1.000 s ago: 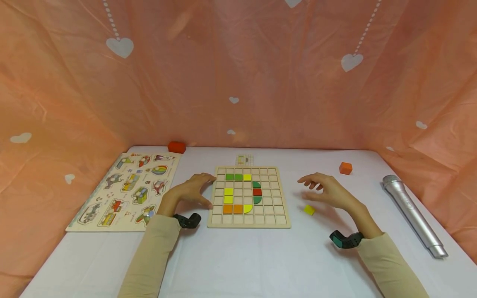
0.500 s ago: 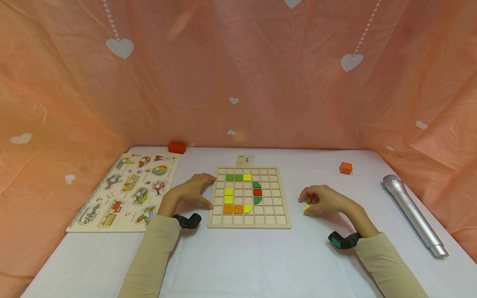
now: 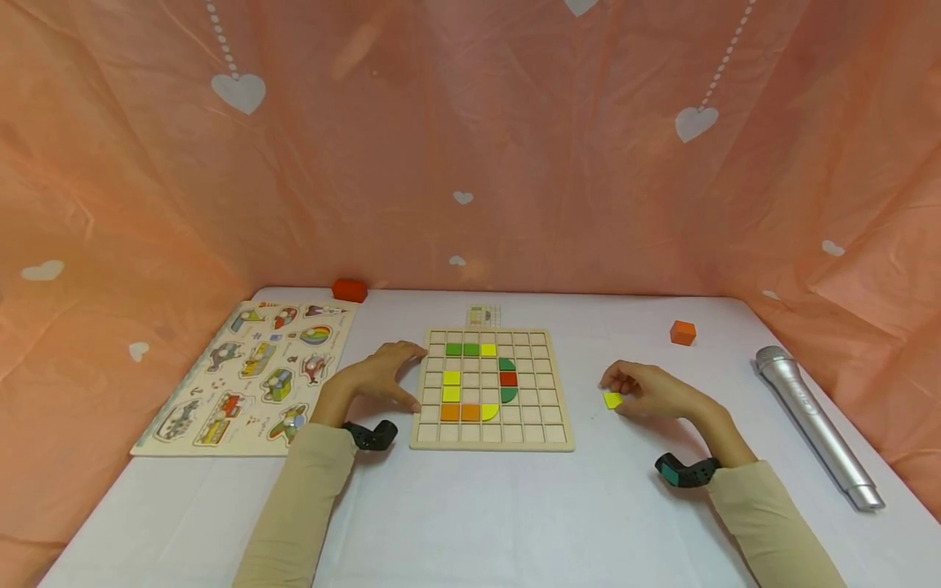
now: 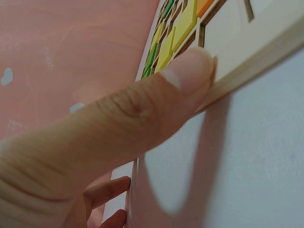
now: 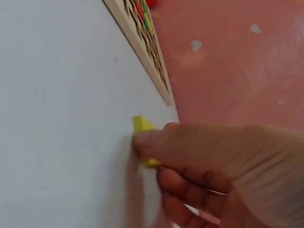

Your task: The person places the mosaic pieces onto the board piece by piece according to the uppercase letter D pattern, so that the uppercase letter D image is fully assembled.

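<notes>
A pale wooden grid board (image 3: 525, 425) lies mid-table, with green, yellow, orange and red tiles in some of its squares. Along its left edge lies my left hand (image 3: 376, 377), thumb and fingers spread apart. In the left wrist view the thumb (image 4: 142, 107) touches the board's rim. To the right of the board, my right hand (image 3: 654, 392) pinches a small yellow square tile (image 3: 613, 400) between thumb and fingers. Close up in the right wrist view, the yellow tile (image 5: 138, 123) is tilted, partly covered by the thumb.
A small pattern card (image 3: 483, 315) lies behind the board. Picture puzzle boards (image 3: 243, 392) lie at the left, with a red block (image 3: 349, 290) behind them. An orange cube (image 3: 682, 332) and a silver microphone (image 3: 816, 429) are at the right.
My right hand has come down to the yellow tile on the table, pinched it and shifted slightly right with it. The left hand has stayed at the board's edge.
</notes>
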Tool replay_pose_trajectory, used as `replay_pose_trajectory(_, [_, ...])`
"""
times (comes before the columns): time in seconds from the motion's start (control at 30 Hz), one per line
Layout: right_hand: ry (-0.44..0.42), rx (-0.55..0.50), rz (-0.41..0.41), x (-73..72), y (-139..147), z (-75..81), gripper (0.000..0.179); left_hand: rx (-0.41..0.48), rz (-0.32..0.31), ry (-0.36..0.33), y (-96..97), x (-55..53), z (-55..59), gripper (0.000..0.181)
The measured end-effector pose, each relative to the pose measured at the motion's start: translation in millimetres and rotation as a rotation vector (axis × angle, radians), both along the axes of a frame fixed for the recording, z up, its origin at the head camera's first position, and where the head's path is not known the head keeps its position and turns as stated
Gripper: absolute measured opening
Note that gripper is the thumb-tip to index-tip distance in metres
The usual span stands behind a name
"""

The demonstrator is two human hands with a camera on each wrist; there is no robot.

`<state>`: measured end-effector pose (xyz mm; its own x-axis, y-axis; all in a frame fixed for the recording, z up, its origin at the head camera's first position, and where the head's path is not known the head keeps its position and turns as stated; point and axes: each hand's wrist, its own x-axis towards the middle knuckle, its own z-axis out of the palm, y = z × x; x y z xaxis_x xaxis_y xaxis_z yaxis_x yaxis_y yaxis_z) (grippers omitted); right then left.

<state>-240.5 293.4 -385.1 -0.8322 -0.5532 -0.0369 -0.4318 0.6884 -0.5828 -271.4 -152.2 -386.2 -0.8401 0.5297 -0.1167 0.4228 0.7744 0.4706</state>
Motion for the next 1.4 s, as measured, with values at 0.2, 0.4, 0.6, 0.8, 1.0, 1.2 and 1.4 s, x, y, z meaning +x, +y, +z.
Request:
replay_pose_trajectory(0.2, [0.051,-0.027,-0.048,-1.4,1,-1.5,0.024,-0.006,-0.015,0.019,-0.2,-1.1,0.4,0.091])
replay_pose_trajectory(0.4, [0.149,-0.089,-0.112,-7.0,-10,-5.9,0.022,-0.012,0.009,-0.011,-0.3,0.7,0.9,0.093])
replay_pose_trajectory(0.6, [0.238,-0.174,-0.092,-18.5,-42,-1.7,0.025,-0.008,-0.001,-0.01,-0.7,2.3,1.4,0.092])
replay_pose_trajectory(0.8, [0.268,-0.259,-0.061,-28.9,-85,6.4,0.027,-0.007,-0.013,0.007,0.6,1.1,0.9,0.091])
replay_pose_trajectory(1.0, [0.28,-0.307,-0.028,-37.9,-126,6.7,0.026,-0.01,-0.014,0.012,2.1,0.6,2.3,0.091])
replay_pose_trajectory(1.2, [0.304,-0.341,0.015,-43.5,-161,-0.2,0.024,-0.012,0.002,-0.001,2.9,1.1,2.3,0.091])
replay_pose_trajectory(1.4, [0.272,-0.339,0.068,-44.2,-191,-8.7,0.022,-0.022,0.01,-0.006,2.0,0.1,1.9,0.092])
